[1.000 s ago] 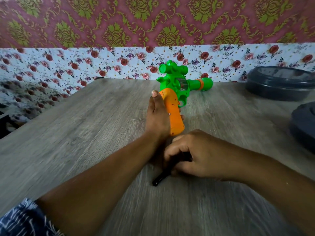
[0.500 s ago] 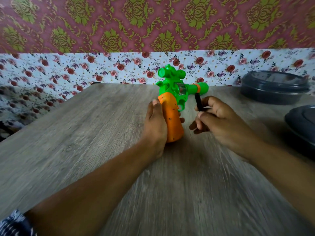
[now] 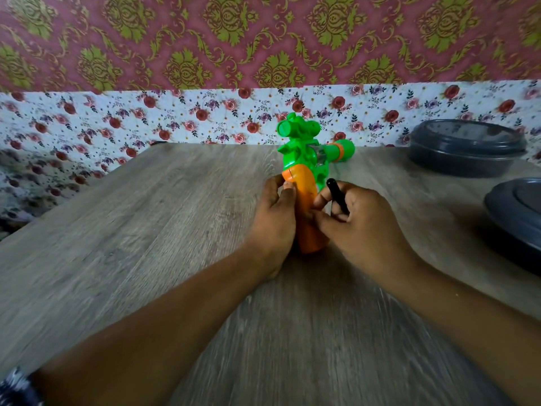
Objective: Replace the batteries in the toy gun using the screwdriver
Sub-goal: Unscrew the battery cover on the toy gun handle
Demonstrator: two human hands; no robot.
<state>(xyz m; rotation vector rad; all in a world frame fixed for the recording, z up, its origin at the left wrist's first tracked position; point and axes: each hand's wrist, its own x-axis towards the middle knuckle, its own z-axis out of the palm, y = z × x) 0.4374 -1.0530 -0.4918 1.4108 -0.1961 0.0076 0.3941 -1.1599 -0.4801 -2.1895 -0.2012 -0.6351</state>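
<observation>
Lying on the grey wood-grain table (image 3: pixel 146 230), near its middle and toward the far edge, with the orange grip end pointing at the camera and the green barrel end angled away to the right: green and orange plastic toy gun (image 3: pixel 307 177). Wrapped around the left side of the orange grip, fingers curled against the plastic, thumb up along the seam near the green body: left hand (image 3: pixel 275 218). Pressed against the right side of the same grip, curled round a slim black screwdriver (image 3: pixel 336 194) whose rounded handle end sticks up and away above the knuckles: right hand (image 3: pixel 363 227). Tip of the tool hidden behind the fingers, so contact with any screw cannot be told. Both forearms reaching in from the bottom of the view, with a scrap of dark patterned sleeve (image 3: pixel 17 388) at the lower left corner. Off to the right, well apart from the toy, 2 dark grey round plastic containers: one lidded container (image 3: pixel 465 150) by the far edge, another dark round lid (image 3: pixel 518 212) nearer, cut off by the frame. Behind the table, a white floral cloth (image 3: pixel 117 118) below maroon and gold patterned wallpaper (image 3: pixel 263 39).
</observation>
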